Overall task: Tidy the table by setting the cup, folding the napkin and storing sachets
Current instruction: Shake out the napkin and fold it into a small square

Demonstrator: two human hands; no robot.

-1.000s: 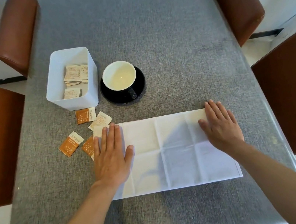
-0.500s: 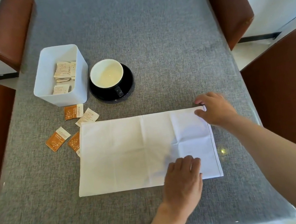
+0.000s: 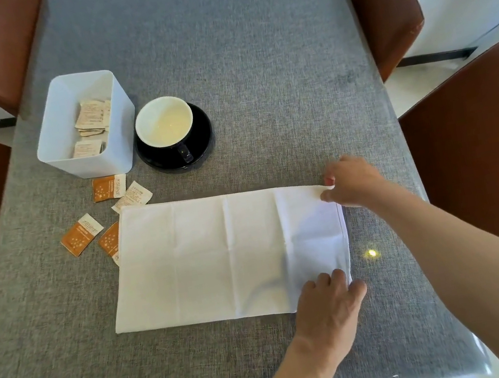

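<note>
napkin (image 3: 229, 254) fold | we are pinching both right corners: right grip (image 3: 351, 180) far, left grip (image 3: 328, 300) near | lifting evenly

Left hand (image 3: 328, 302) slid rightward — now at napkin's (image 3: 219, 255) near-right corner.

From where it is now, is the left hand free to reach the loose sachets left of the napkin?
Probably yes. The left hand sits at the napkin near-right corner; the loose sachets lie uncovered across it, one partly tucked under the edge.
</note>
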